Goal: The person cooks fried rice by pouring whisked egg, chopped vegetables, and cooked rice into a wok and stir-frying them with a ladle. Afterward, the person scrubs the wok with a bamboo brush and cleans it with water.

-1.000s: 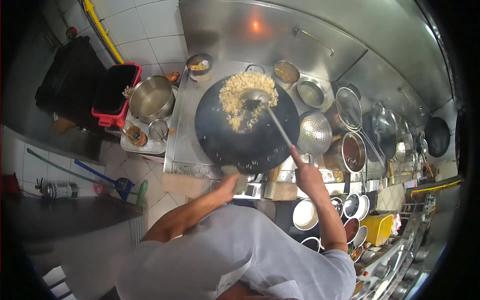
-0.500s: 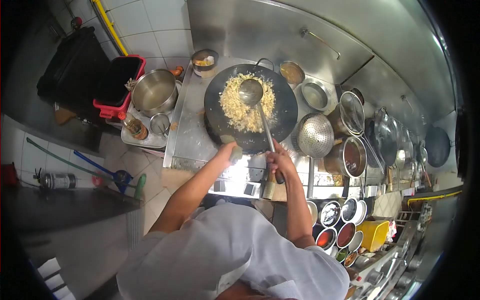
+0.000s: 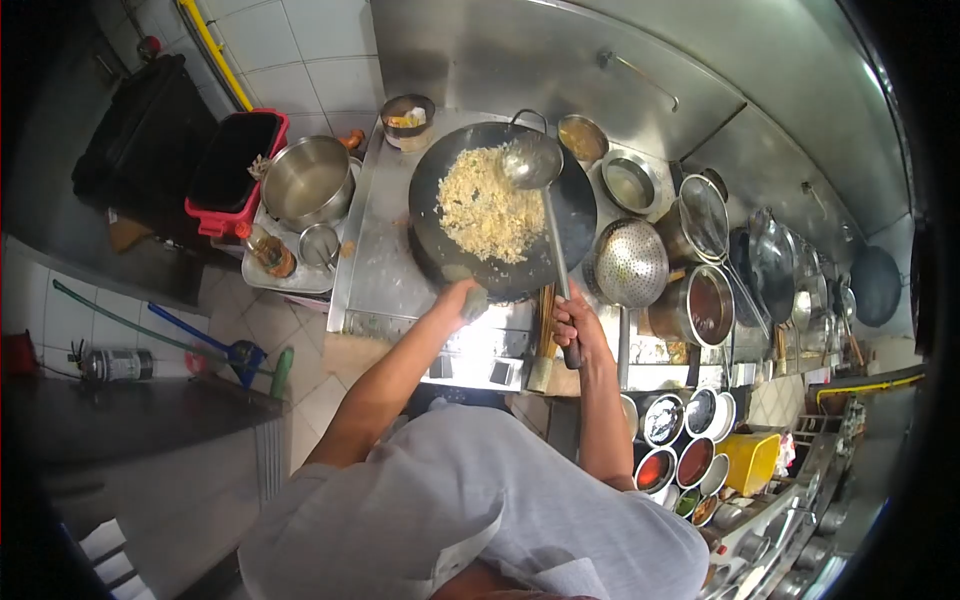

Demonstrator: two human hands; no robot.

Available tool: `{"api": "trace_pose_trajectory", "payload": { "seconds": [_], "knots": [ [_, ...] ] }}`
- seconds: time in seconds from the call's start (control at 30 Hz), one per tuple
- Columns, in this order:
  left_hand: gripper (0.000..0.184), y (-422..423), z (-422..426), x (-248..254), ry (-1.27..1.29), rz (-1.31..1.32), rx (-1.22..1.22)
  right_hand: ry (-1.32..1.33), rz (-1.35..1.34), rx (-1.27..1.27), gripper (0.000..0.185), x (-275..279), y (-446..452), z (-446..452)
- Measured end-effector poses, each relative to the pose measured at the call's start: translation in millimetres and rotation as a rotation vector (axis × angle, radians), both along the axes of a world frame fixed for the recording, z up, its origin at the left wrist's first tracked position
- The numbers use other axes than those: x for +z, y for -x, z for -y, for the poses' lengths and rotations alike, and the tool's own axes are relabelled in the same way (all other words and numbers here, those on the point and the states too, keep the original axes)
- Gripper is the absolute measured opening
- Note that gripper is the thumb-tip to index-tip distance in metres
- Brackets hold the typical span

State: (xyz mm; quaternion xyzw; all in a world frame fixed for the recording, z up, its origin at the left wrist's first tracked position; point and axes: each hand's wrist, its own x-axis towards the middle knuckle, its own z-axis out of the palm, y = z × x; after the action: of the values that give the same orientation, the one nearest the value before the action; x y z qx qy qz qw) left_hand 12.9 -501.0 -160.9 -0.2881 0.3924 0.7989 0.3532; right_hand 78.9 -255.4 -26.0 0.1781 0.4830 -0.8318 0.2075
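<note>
A large dark wok [image 3: 578,215] stands on the stove with what looks like fried rice [image 3: 485,205] spread over its middle and left. My left hand [image 3: 455,302] is closed around a greyish cloth [image 3: 475,303] at the wok's near edge; the grip beneath the cloth is hidden. My right hand [image 3: 583,325] grips the long handle of a metal ladle [image 3: 533,162] near its dark end. The ladle's bowl rests in the wok at the far right of the rice.
Right of the wok hangs or lies a perforated strainer [image 3: 630,262], beside pots and a wire skimmer [image 3: 704,215]. Several seasoning containers [image 3: 695,460] stand nearer me. On the left are a steel pot [image 3: 308,183], a bottle [image 3: 270,252] and a small bowl [image 3: 408,118].
My right hand has moved the ladle rightward, from over the rice's centre to its right side. The rice has shifted and spread toward the left and near side. My left hand stays in place.
</note>
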Motion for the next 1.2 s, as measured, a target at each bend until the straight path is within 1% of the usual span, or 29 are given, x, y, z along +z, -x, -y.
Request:
{"api": "trace_pose_trajectory", "payload": {
  "seconds": [0.07, 0.1, 0.13, 0.17, 0.2, 0.23, 0.27, 0.3, 0.33, 0.4, 0.43, 0.47, 0.5, 0.53, 0.57, 0.6, 0.63, 0.7, 0.73, 0.77, 0.8, 0.87, 0.9, 0.97, 1.0, 1.07, 1.1, 1.13, 1.2],
  "knots": [
    [0.02, 0, -4, -1, -0.004, 0.012, 0.085, 0.476, 0.285, -0.103, 0.034, -43, -12, -9],
    [0.02, -2, -5, -1, -0.008, 0.012, 0.079, 0.465, 0.356, -0.067, 0.016, -45, -25, -8],
    [0.019, -2, -4, 2, -0.026, -0.02, 0.086, 0.412, 0.319, 0.025, 0.032, -33, -37, -1],
    [0.019, -7, -1, 3, -0.036, -0.044, 0.097, 0.162, 0.3, 0.119, 0.044, -14, -53, -4],
    [0.019, -22, 1, 7, -0.029, -0.032, 0.099, -0.08, 0.284, 0.211, 0.057, 47, -73, 7],
    [0.017, -34, 1, 23, -0.024, 0.003, 0.099, -0.288, 0.231, 0.386, 0.064, 84, -87, 1],
    [0.016, -43, -1, 49, -0.019, 0.031, 0.096, -0.498, 0.167, 0.554, 0.07, 117, -95, -13],
    [0.015, -59, -3, 105, 0.045, 0.099, 0.1, -0.592, 0.183, 0.635, 0.072, 150, -96, -25],
    [0.015, -61, -8, 126, 0.046, 0.106, 0.102, -0.686, 0.203, 0.723, 0.073, 170, -95, -34],
    [0.015, -63, -10, 146, 0.007, 0.178, 0.123, -0.933, 0.116, 0.79, 0.071, 172, -85, -35],
    [0.015, -51, -12, 91, -0.051, 0.132, 0.11, -1.105, -0.108, 0.8, 0.076, 135, -78, -45],
    [0.015, -50, -12, 63, -0.058, 0.122, 0.103, -1.298, -0.389, 0.722, 0.079, 75, -70, -51],
    [0.017, -59, -12, 42, -0.031, 0.057, 0.081, -1.48, -0.674, 0.637, 0.081, 36, -63, -55],
    [0.019, -66, -16, 21, -0.003, -0.019, 0.061, -1.539, -0.353, 0.706, 0.085, 36, -53, -36],
    [0.024, -84, -22, -7, 0.079, -0.102, 0.1, -1.551, -0.425, 0.641, 0.084, 40, -51, -29],
    [0.028, -110, -22, -29, 0.148, -0.102, 0.062, -1.553, -0.489, 0.6, 0.084, 45, -58, -28],
    [0.029, -127, -18, 46, 0.21, 0.071, 0.025, -1.55, -0.491, 0.605, 0.084, 56, -64, -26],
    [0.022, -128, -18, 60, 0.021, -0.033, 0.173, -1.461, -0.401, 0.635, 0.081, 88, -76, -21],
    [0.019, -119, -17, 58, -0.02, -0.028, 0.256, -1.442, -0.382, 0.656, 0.081, 97, -87, -18],
    [0.01, -95, -8, 61, -0.024, -0.05, 0.117, -1.301, -0.333, 0.663, 0.079, 105, -93, -17],
    [0.009, -78, -8, 77, 0.035, -0.015, 0.125, -1.248, -0.314, 0.676, 0.077, 111, -94, -22],
    [0.012, -64, -11, 105, -0.007, 0.096, 0.117, -1.143, -0.27, 0.699, 0.074, 122, -95, -33],
    [0.012, -56, -8, 104, -0.007, 0.084, 0.117, -1.196, -0.347, 0.767, 0.076, 125, -96, -45],
    [0.012, -51, 2, 89, -0.151, 0.118, 0.001, -1.301, -0.356, 0.881, 0.079, 125, -89, -48],
    [0.012, -50, 2, 74, -0.146, 0.121, 0.001, -1.359, -0.292, 0.918, 0.08, 129, -76, -41],
    [0.012, -56, -11, 37, -0.04, -0.097, 0.081, -1.649, -0.22, 0.901, 0.082, 91, -47, -27],
    [0.015, -65, -19, 23, 0.019, -0.083, 0.15, -1.659, -0.218, 0.89, 0.082, 93, -44, -22],
    [0.02, -78, -27, 8, 0.016, 0.005, 0.139, -1.71, -0.256, 0.816, 0.081, 97, -36, -19],
    [0.018, -121, -24, 55, 0.074, 0.032, 0.1, -1.752, -0.289, 0.761, 0.08, 108, -37, -24]
  ]
}}
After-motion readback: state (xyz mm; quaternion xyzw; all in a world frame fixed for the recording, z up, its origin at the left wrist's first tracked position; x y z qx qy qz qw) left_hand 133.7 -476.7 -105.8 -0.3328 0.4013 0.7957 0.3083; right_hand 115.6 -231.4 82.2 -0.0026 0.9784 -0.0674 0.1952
